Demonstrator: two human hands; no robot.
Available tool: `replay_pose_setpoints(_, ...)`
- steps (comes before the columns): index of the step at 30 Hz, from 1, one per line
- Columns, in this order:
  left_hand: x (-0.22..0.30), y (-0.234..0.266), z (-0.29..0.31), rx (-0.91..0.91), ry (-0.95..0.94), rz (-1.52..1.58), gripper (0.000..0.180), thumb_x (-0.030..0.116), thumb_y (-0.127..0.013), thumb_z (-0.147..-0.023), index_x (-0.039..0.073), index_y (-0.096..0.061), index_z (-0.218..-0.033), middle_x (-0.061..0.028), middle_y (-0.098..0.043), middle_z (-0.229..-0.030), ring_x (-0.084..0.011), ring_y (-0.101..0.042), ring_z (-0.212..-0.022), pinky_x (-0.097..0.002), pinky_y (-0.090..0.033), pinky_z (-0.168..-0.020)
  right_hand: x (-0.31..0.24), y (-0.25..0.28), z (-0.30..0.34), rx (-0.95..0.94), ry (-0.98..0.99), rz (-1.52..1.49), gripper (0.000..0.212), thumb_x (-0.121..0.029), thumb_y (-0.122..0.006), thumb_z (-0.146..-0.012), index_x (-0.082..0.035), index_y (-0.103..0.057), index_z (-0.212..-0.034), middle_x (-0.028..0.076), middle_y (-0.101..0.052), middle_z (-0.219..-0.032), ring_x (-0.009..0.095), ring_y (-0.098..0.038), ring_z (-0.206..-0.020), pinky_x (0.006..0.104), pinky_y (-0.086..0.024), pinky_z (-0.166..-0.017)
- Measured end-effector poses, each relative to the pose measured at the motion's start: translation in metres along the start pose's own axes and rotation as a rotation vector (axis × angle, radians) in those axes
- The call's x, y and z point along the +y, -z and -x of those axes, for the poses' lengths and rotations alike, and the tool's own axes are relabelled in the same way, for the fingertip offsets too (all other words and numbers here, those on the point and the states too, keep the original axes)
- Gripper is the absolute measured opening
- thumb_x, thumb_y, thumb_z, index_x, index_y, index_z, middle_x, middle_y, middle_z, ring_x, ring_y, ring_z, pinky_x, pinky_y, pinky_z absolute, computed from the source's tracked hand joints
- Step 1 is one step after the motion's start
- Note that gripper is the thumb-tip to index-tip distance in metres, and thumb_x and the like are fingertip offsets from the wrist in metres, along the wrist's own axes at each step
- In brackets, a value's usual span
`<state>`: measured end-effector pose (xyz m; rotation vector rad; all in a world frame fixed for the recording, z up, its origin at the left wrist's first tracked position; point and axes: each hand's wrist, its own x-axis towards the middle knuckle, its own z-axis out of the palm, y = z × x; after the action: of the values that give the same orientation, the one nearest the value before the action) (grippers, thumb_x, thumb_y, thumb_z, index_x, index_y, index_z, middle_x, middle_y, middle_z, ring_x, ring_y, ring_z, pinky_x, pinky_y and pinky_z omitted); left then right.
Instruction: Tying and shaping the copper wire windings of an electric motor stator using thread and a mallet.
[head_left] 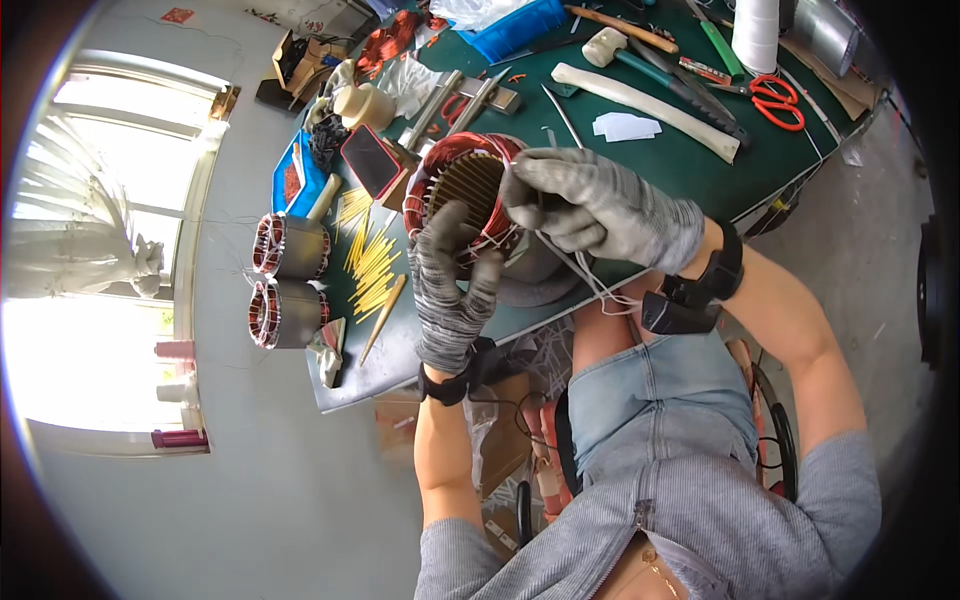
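A motor stator (pixel 467 190) with red copper windings and white lacing stands tilted at the table's near side, its slotted bore facing up. My left hand (pixel 450 290), in a grey knit glove, grips its near left rim, the fingers over the winding's edge and the thumb apart. At the right rim, my gloved right hand (pixel 605 205) is closed in a pinch. What lies between those fingertips is too hidden to make out. White cords (pixel 583 268) hang below the right hand beside the stator.
Two finished-looking stators (pixel 290 245) stand at the left edge, near yellow sticks (pixel 372 265) and a phone (pixel 371 162). Farther back lie a mallet (pixel 605 47), a long pale bar (pixel 645 108), red-handled scissors (pixel 777 102) and a blue tray (pixel 515 30). A white roll (pixel 756 35) stands far right.
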<state>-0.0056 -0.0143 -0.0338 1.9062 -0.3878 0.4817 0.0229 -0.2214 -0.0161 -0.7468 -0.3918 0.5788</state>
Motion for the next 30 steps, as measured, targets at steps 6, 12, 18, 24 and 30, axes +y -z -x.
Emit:
replay_pose_setpoints(6,0.003,0.004,-0.025,-0.258,-0.235,-0.431,0.023,0.010,-0.068,-0.079,0.007,-0.061,-0.100,-0.0085,-0.060,-0.083,-0.0280,-0.056,-0.078,-0.0413,-0.042,-0.077,-0.015,0.056,0.007,0.292,0.547,1.220,0.026,-0.022,-0.051,-0.096,-0.006,-0.059,-0.115,0.004,-0.057,-0.084,0.014,-0.049,-0.059,0.0259,-0.042,-0.052)
replay_pose_setpoints(12,0.013,0.007,-0.035,-0.325,-0.187,-0.486,0.028,0.011,-0.068,-0.078,0.005,-0.062,-0.105,-0.0135,-0.063,-0.089,-0.0318,-0.061,-0.085,-0.0421,-0.048,-0.079,0.024,0.035,0.049,0.641,0.640,1.662,0.040,-0.003,-0.057,-0.085,-0.014,-0.059,-0.123,0.019,-0.054,-0.115,0.034,-0.060,-0.099,0.0424,-0.050,-0.085)
replay_pose_setpoints(18,0.017,0.009,-0.038,-0.382,-0.131,-0.574,0.039,0.016,-0.067,-0.080,0.010,-0.063,-0.118,-0.0183,-0.065,-0.094,-0.0348,-0.064,-0.085,-0.0420,-0.052,-0.077,0.048,0.007,0.026,0.557,0.716,1.517,0.051,-0.002,-0.064,-0.077,-0.018,-0.058,-0.125,0.009,-0.062,-0.093,0.027,-0.061,-0.082,0.0362,-0.052,-0.070)
replay_pose_setpoints(24,0.013,0.013,-0.045,-0.480,-0.124,-0.577,0.038,0.017,-0.066,-0.081,0.006,-0.063,-0.117,-0.0197,-0.066,-0.096,-0.0349,-0.064,-0.087,-0.0418,-0.052,-0.077,0.058,0.001,0.001,0.646,0.910,1.695,0.061,-0.005,-0.059,-0.082,-0.016,-0.041,-0.139,0.012,-0.059,-0.110,0.028,-0.062,-0.089,0.0365,-0.055,-0.073)
replay_pose_setpoints(30,0.015,0.016,-0.047,-0.565,-0.099,-0.616,0.041,0.019,-0.065,-0.081,0.005,-0.060,-0.120,-0.0202,-0.066,-0.097,-0.0370,-0.063,-0.090,-0.0440,-0.050,-0.081,0.069,0.003,-0.007,0.550,0.967,1.559,0.058,-0.004,-0.054,-0.086,-0.016,-0.038,-0.141,0.016,-0.056,-0.112,0.031,-0.062,-0.092,0.0408,-0.054,-0.074)
